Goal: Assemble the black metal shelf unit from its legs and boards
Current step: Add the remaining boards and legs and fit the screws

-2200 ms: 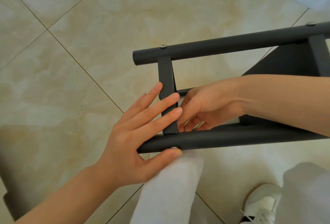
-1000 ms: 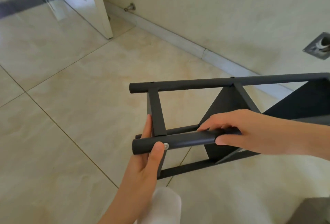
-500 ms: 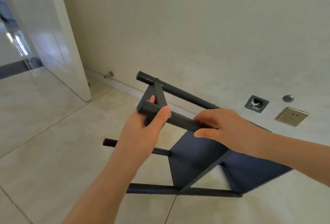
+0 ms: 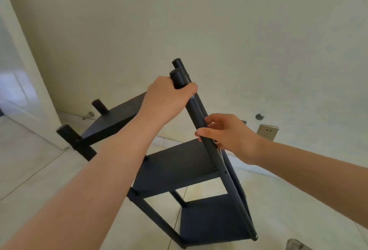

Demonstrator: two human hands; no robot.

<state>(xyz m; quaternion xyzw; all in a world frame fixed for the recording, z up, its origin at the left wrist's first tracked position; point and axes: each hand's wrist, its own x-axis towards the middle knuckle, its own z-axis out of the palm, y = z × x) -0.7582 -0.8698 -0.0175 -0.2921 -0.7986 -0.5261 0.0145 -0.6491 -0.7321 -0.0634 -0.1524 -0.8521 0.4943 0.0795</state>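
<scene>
Black shelf unit (image 4: 175, 168) is held tilted. Its near leg (image 4: 196, 114) is gripped near the top by left hand (image 4: 167, 98), lower down by right hand (image 4: 225, 132); fingers (image 4: 199, 131) of both are curled round it.

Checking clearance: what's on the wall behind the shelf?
A socket and a round cap show right of the right hand; a doorstop sits low left. That hand, gripping a leg, covers most of another dark fitting.

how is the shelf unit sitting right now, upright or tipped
Tipped: the shelf unit leans, its boards sloping, with the left hand and right hand gripping one slanted leg.
</scene>
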